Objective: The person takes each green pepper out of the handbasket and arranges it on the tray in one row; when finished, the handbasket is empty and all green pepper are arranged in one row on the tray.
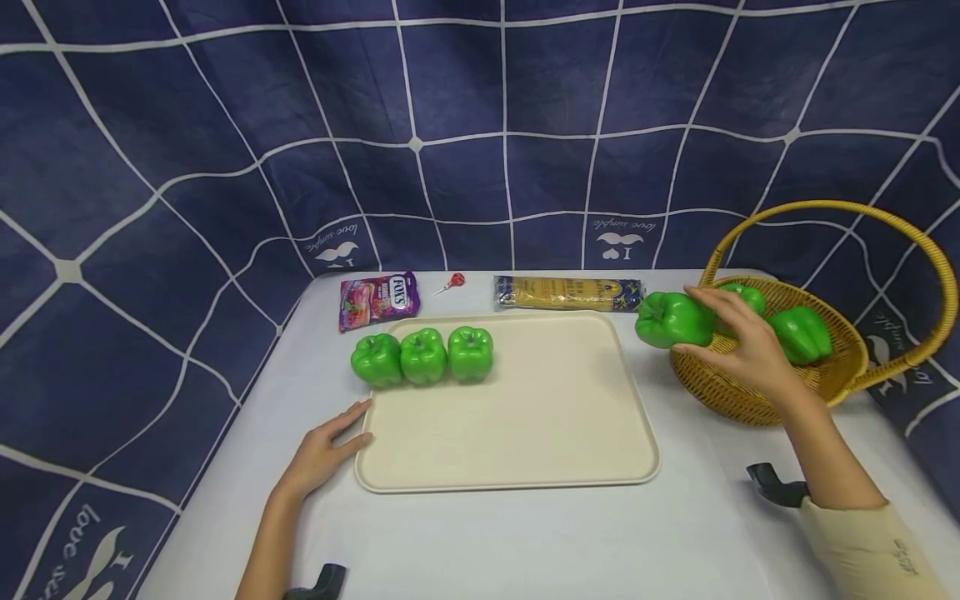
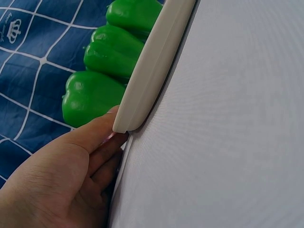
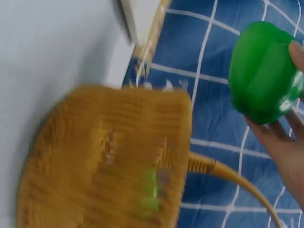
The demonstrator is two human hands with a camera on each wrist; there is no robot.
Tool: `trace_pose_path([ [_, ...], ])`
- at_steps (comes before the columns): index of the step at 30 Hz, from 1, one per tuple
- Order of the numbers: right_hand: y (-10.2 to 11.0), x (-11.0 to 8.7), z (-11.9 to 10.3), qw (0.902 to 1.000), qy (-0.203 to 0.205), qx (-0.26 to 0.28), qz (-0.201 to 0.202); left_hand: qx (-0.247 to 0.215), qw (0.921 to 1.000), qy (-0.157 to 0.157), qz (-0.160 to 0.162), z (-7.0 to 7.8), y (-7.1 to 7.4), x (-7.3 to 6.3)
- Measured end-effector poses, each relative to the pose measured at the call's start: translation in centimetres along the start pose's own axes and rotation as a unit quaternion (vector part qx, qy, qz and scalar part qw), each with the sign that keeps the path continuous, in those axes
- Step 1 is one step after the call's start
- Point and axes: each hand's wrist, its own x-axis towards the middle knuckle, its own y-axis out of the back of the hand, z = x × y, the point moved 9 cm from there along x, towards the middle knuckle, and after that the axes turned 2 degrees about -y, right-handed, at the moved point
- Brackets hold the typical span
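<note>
My right hand holds a green bell pepper at the left rim of the wicker basket, thumb and fingers on opposite sides. Blurred in the right wrist view, the basket is below that pepper. More green peppers lie inside it. Three others, among them the rightmost pepper, stand in a row at the upper left of the cream tray. My left hand rests at the tray's left edge, fingers extended and touching its rim.
Behind the tray lie a purple Fox's candy bag, a red lollipop and a long yellow packet. The basket's tall handle arches up at the right. A blue checked cloth hangs behind the white table.
</note>
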Motion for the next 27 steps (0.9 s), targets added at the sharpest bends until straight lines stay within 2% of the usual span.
trace_pose_path([
  [6,-3.2,0.6,-1.5,0.9989,0.024,0.039,-0.013,-0.006,1.0000,0.005,-0.003,0.0,0.0,0.0],
  [11,-5.7,1.0,-2.6,0.9934,0.029,0.108,-0.025,-0.009,0.9999,0.004,-0.006,0.1,-0.1,0.0],
  [15,-6.7,1.7,-5.4,0.9868,0.054,0.149,-0.030,-0.009,0.9999,0.001,-0.006,0.1,0.0,0.0],
  [18,-7.5,2.3,-7.1,0.9825,0.057,0.170,-0.050,-0.009,0.9999,0.005,-0.005,0.1,0.0,-0.1],
  [23,-9.9,3.2,-7.2,0.9733,0.049,0.205,-0.090,-0.007,0.9999,0.009,-0.003,0.0,0.0,-0.1],
  [27,-12.2,3.5,-6.0,0.9648,0.038,0.230,-0.122,-0.005,1.0000,0.007,-0.002,-0.1,0.1,0.0],
])
